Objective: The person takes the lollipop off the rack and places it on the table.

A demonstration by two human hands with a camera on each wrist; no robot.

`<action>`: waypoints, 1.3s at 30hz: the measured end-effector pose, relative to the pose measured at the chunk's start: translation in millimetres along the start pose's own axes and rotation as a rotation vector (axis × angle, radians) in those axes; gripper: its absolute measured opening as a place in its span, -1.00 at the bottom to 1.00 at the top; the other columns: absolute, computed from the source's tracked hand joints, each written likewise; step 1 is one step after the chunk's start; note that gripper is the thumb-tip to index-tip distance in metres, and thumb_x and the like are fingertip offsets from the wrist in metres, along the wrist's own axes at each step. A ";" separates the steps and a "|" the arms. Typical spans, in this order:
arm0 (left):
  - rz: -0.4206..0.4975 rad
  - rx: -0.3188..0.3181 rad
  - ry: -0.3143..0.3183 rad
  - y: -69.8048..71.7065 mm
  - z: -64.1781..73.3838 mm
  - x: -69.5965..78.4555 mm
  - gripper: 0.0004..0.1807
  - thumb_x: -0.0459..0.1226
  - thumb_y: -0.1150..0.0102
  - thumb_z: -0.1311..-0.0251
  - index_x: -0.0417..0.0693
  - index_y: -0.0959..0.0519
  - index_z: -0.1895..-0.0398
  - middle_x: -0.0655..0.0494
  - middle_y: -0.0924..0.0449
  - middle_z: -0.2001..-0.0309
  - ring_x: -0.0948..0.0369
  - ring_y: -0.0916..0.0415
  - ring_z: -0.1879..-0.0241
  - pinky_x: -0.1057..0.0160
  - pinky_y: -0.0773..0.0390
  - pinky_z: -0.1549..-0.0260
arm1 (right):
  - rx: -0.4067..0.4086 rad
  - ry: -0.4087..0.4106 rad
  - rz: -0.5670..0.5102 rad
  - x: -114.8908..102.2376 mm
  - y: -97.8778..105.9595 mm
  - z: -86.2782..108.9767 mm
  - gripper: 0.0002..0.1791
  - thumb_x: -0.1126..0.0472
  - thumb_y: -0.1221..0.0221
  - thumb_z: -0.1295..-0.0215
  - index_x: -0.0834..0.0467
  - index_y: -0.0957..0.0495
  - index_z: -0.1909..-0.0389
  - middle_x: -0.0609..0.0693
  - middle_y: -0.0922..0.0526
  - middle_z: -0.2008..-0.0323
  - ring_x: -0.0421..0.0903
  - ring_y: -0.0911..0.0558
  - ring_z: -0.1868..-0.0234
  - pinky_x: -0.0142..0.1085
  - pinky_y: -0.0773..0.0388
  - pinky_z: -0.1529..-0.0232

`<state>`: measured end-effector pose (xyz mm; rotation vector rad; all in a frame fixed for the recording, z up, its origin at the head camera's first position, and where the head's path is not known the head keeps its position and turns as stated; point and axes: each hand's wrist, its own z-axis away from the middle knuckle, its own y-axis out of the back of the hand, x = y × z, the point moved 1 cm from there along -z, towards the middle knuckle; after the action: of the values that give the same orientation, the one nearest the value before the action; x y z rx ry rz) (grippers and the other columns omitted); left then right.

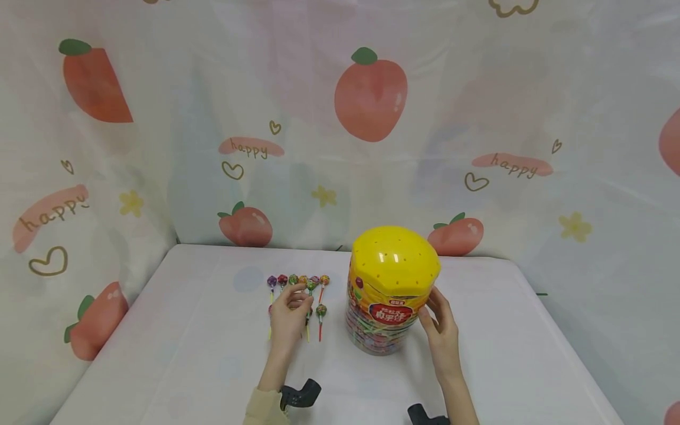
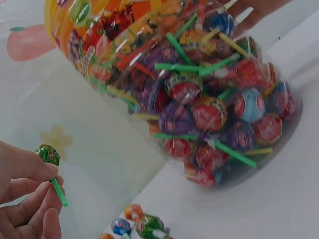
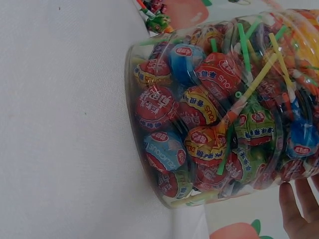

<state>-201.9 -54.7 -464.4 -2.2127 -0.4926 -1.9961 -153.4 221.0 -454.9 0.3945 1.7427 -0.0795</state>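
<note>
Between thumb and fingertips, my left hand (image 1: 289, 311) pinches a green-wrapped lollipop (image 2: 49, 153) with a green stick, held above the lollipops on the table. Those lollipops (image 1: 321, 310) lie in two rows, partly hidden behind that hand. To their right stands a large clear plastic jar (image 1: 379, 339) with a yellow lid (image 1: 395, 260), full of lollipops in red, blue, purple and green wrappers. My right hand (image 1: 442, 330) rests against the jar's right side, thumb toward the front and fingers toward the back. In the right wrist view its fingers (image 3: 289, 204) touch the jar's wall.
A white cloth covers the table (image 1: 202, 366), which ends at a patterned curtain (image 1: 372, 195) with peaches and hearts behind and at the sides. Dark camera mounts (image 1: 301, 394) are strapped to both wrists.
</note>
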 end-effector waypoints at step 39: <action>-0.274 0.090 0.123 76.5 -17.3 -52.1 -0.61 -0.33 -0.27 -0.10 -0.14 -0.55 -0.05 -0.16 -0.72 0.28 0.31 -0.59 0.45 0.36 -0.43 0.47 | -0.006 0.005 0.003 -2.9 -1.3 0.7 -0.42 0.16 0.01 -0.43 0.02 -0.14 -0.44 -0.12 -0.30 -0.34 -0.42 -0.28 -0.24 0.07 -0.15 -0.37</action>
<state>-197.9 -140.1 -503.9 -2.0473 -0.8930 -2.1734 -152.7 219.0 -452.4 0.3938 1.7471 -0.0709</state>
